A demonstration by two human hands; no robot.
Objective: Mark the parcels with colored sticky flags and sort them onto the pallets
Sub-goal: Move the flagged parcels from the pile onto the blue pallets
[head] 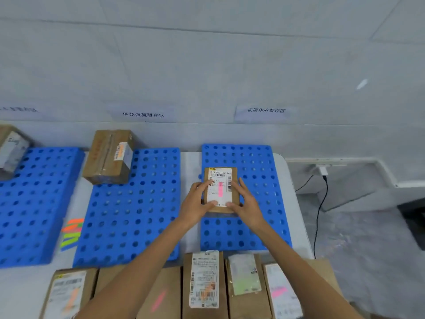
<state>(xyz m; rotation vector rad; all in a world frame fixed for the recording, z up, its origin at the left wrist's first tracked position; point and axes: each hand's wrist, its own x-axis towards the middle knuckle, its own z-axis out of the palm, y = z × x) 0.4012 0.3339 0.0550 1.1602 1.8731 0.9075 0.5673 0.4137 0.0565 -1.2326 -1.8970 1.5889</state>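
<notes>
A small brown parcel with a white label and a pink sticky flag lies on the right blue pallet. My left hand grips its left side and near corner. My right hand grips its right side, thumb on the near edge. The middle blue pallet carries a larger brown parcel with an orange flag at its far left corner. The left blue pallet holds a grey-wrapped parcel. A fan of orange, pink and green sticky flags lies between the left and middle pallets.
Several flagged brown parcels stand in a row along the table's near edge. Paper zone signs hang on the wall behind the pallets. A black cable drops from a wall plug past the table's right edge.
</notes>
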